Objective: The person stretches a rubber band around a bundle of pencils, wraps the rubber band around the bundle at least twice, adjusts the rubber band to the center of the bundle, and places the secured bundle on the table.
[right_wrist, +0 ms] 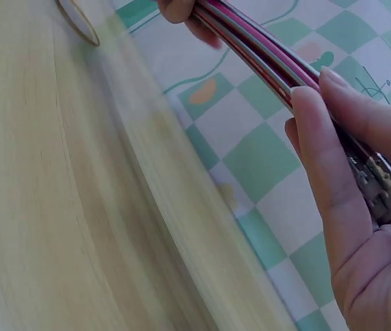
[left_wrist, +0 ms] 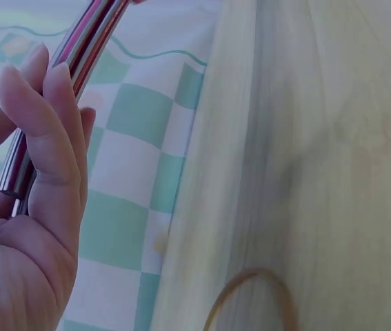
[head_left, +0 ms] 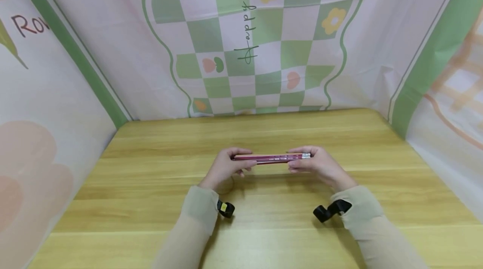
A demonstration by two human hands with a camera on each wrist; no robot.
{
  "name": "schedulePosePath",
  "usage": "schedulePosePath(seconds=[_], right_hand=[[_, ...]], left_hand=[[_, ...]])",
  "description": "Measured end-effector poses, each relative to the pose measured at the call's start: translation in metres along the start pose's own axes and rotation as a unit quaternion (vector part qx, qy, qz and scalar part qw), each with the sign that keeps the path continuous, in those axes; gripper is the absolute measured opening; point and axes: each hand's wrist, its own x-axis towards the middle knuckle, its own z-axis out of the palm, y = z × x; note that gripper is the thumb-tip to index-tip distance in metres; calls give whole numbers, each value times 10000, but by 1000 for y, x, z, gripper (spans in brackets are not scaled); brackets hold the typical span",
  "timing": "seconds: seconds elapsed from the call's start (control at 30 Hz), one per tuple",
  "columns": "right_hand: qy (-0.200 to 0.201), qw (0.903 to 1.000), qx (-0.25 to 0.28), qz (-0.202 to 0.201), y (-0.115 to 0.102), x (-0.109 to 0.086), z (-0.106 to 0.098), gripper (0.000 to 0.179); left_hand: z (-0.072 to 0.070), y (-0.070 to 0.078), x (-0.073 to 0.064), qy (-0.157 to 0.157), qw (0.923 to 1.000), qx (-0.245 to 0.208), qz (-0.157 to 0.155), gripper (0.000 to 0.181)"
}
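Note:
A bundle of several pencils (head_left: 271, 159) in dark red and pink, with metal eraser ends at the right, is held level above the table. At its left end my left hand (head_left: 225, 166) grips it between thumb and fingers; the left wrist view shows the flat pencil ends (left_wrist: 10, 185) near that palm. My right hand (head_left: 320, 164) pinches the bundle close to the metal ferrules (right_wrist: 381, 183). A thin brown loop, looking like a rubber band (left_wrist: 256, 272), lies on the wood near the left hand.
The wooden table (head_left: 271, 227) runs back to a hanging cloth (head_left: 241, 30) with green and white checks. More printed cloth (head_left: 45, 105) closes off the left side, and another cloth (head_left: 445, 92) the right. Black straps with cameras (head_left: 332, 210) sit on both wrists.

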Motion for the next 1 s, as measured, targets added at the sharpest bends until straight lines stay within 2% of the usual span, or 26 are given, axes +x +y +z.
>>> schedulePosePath(seconds=[0.23,0.43,0.8,1.0], right_hand=[[29,9994,319,-143,7,3,7,27],[-25,9969,767,-148,11,5,12,27],[-65,9920,1253,-144,11,8,16,27],[-235,9864,1606,-275,7,8,17,24]], left_hand=[[6,-9,1,152,9991,-380,142,43],[9,-14,1,315,9969,-723,65,39],[11,-13,1,329,9956,-876,-22,43],[11,-12,2,348,9952,-914,-8,42]])
